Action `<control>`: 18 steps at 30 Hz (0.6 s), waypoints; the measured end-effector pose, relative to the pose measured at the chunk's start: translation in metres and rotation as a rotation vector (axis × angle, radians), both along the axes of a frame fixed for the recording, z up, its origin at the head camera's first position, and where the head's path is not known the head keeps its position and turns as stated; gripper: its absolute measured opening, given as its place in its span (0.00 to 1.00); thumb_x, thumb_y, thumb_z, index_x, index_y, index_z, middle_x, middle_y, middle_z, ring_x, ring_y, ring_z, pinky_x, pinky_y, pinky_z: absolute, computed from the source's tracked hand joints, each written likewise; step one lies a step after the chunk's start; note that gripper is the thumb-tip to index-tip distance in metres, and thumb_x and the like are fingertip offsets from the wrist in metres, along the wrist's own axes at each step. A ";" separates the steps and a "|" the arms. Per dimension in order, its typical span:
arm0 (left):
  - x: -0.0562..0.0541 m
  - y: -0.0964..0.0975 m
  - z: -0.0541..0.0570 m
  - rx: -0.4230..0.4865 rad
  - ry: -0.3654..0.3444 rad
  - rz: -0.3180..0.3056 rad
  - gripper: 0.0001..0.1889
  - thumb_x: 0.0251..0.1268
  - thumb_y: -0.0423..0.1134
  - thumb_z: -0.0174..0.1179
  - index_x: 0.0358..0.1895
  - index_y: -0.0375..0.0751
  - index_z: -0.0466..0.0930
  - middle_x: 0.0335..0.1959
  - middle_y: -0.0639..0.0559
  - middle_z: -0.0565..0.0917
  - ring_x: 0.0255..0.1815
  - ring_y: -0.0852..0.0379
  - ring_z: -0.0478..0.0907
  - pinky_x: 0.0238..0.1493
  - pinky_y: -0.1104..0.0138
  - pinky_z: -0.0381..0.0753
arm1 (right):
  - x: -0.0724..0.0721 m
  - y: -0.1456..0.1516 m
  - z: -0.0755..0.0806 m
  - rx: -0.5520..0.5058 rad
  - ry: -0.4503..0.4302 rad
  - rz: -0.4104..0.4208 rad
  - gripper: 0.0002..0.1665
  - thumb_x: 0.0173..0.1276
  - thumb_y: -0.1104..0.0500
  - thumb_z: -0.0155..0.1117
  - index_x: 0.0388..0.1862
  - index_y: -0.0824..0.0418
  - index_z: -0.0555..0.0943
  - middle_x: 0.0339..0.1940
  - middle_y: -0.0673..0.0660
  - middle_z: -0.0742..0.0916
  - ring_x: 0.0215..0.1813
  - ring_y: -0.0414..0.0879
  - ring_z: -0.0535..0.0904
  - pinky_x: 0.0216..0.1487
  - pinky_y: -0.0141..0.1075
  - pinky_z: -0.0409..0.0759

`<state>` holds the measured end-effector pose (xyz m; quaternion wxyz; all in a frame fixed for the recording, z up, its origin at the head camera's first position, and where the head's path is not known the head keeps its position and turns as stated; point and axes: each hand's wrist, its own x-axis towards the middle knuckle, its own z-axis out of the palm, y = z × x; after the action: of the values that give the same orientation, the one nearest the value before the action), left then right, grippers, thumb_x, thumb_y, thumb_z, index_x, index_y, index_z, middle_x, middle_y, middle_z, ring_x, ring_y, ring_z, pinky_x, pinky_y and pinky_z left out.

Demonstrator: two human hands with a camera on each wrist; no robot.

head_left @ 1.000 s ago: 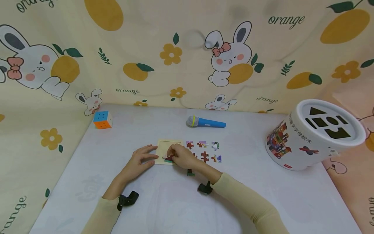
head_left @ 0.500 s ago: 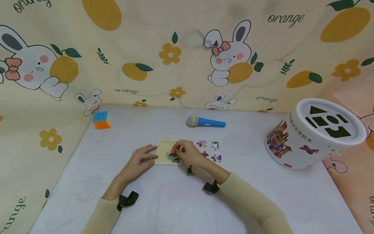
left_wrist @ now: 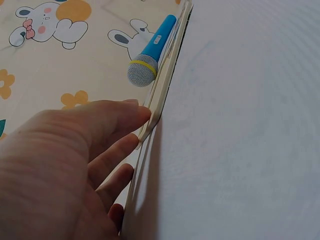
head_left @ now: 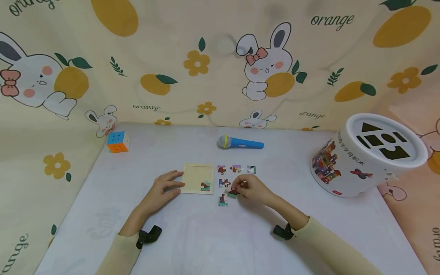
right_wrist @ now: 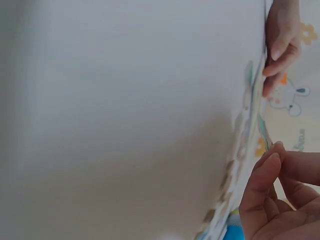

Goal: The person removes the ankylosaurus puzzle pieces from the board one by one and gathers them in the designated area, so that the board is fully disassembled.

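Observation:
My left hand (head_left: 165, 190) rests with its fingertips at the left edge of a shallow wooden puzzle tray (head_left: 192, 175); its fingers are fairly straight. Inside the tray's lower right corner lies one puzzle piece (head_left: 205, 186). To the right of the tray, my right hand (head_left: 253, 190) pinches another puzzle piece (head_left: 232, 194), dark red and green, between thumb and index finger. The right wrist view shows that thin piece (right_wrist: 265, 131) edge-on at the fingertips. Several loose pieces lie around it, among them a green-based piece (head_left: 222, 200) just below left.
A blue toy microphone (head_left: 242, 143) lies behind the pieces. At the back left sits a blue and orange puzzle cube (head_left: 118, 142). A large white bucket (head_left: 364, 160) with shape holes in its lid stands on the right. A patterned cloth (head_left: 192, 88) hangs behind the table.
My right hand has moved right, out of the tray, carrying the pinched piece over the loose pieces. One piece now shows in the tray's lower right corner. My left hand stays at the edge.

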<state>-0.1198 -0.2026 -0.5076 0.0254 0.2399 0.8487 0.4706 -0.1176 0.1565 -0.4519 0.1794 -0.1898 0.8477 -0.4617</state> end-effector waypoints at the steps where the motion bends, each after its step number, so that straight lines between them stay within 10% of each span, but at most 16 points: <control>1: 0.000 0.000 0.000 -0.002 0.001 0.002 0.12 0.68 0.36 0.64 0.51 0.39 0.87 0.70 0.44 0.72 0.76 0.41 0.56 0.70 0.36 0.46 | 0.003 0.004 -0.001 0.006 -0.008 0.005 0.08 0.68 0.75 0.57 0.39 0.68 0.81 0.33 0.56 0.81 0.24 0.40 0.72 0.26 0.29 0.74; 18: 0.000 0.001 -0.002 -0.008 -0.008 0.012 0.12 0.68 0.36 0.64 0.51 0.39 0.87 0.70 0.44 0.72 0.76 0.40 0.56 0.68 0.35 0.48 | 0.022 0.026 -0.006 0.060 0.003 0.008 0.06 0.67 0.72 0.63 0.40 0.67 0.84 0.32 0.52 0.84 0.31 0.43 0.75 0.30 0.30 0.75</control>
<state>-0.1197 -0.2020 -0.5095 0.0269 0.2326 0.8519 0.4685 -0.0951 0.1830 -0.4576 0.1856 -0.1883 0.8608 -0.4349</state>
